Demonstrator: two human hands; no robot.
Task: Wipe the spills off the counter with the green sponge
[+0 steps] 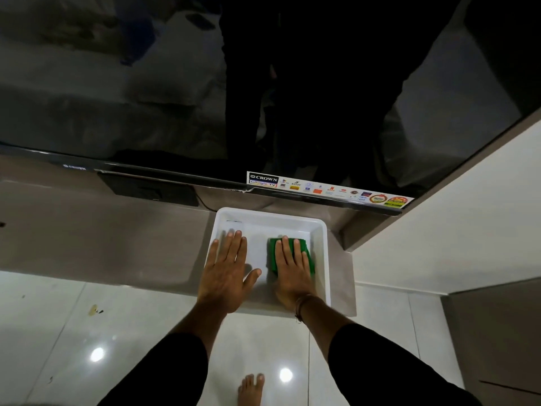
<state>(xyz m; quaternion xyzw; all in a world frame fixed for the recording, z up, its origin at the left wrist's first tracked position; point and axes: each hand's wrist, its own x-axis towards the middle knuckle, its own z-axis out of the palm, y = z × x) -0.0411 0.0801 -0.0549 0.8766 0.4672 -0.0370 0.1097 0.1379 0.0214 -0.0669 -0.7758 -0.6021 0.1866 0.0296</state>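
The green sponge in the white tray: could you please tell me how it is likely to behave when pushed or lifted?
The green sponge looks thin and flat under the right hand, so it probably bends and weighs little. Pressed by a flat palm on the smooth white tray, it should slide readily. The left hand lies flat in the tray, perhaps because it could shift.

A sticker strip (pixel 328 189) on the TV's (pixel 263 83) lower bezel reads "CROWN" and, beneath it, "Google TV"; its small app logos are too tiny to read. A faint "CROWN" logo (pixel 74 167) marks the bezel's left part.
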